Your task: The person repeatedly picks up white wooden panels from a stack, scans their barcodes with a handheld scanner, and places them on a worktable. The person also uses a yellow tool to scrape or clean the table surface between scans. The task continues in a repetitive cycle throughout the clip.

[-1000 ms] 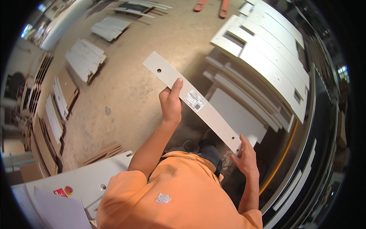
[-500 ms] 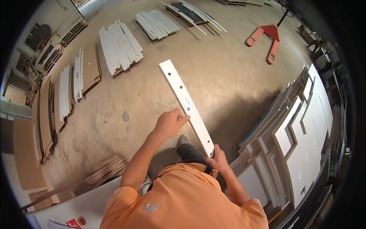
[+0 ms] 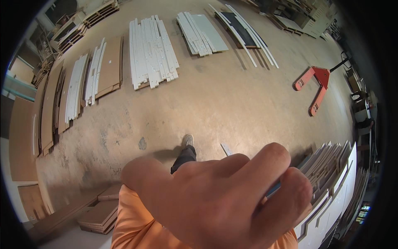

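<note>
My left hand (image 3: 215,199) is raised very close in front, large and partly blurred. It covers much of the lower middle of the view. Its fingers point right, loosely bent, with a gap between two of them, and I see nothing held in them. Just beyond the knuckles, the far end of a white strip board (image 3: 225,149) shows; the rest of the board is hidden behind the hand. My right hand cannot be seen.
Stacked white strips (image 3: 152,54) and brown boards (image 3: 108,68) lie on the floor ahead and left. A red pallet jack (image 3: 317,85) stands at the right. Notched white panels (image 3: 331,207) lean at the near right. More brown boards (image 3: 98,216) lie near left.
My left hand has left the white strip board and come up close in front. The board now lies mostly hidden behind it. The view has shifted, so the floor stacks sit further right.
</note>
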Demonstrator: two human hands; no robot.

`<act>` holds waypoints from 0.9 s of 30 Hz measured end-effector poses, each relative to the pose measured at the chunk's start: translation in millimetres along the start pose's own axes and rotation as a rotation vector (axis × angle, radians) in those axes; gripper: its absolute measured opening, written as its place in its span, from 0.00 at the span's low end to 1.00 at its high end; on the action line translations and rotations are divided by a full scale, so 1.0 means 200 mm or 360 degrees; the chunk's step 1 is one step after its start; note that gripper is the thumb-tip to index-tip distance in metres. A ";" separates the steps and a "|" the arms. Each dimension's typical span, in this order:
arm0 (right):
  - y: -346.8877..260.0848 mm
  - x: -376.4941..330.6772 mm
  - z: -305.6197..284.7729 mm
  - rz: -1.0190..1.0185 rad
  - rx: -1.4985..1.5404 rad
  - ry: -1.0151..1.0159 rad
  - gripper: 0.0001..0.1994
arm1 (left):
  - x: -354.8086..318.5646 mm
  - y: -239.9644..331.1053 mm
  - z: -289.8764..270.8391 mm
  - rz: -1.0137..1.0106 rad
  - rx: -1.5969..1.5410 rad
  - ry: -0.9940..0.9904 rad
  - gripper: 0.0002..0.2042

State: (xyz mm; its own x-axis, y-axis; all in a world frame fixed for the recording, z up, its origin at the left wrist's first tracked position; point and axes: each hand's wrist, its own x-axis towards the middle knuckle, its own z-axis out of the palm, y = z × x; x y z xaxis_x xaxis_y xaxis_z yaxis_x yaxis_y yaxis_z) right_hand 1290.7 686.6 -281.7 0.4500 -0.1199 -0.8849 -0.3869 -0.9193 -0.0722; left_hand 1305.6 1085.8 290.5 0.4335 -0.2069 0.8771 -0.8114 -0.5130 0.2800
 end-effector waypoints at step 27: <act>-1.23 1.35 -2.35 0.0259 0.1130 0.0196 0.12 | -0.91 -3.80 1.33 -0.2812 0.0796 -0.2027 0.24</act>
State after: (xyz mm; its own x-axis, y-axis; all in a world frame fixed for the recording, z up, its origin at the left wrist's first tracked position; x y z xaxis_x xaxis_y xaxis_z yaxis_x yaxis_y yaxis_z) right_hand 1885.7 704.7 -286.5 0.4134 -0.3135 -0.8549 -0.8654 -0.4272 -0.2618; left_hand 1947.3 1291.4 -184.9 0.5044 0.4003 -0.7651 0.6091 -0.7930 -0.0133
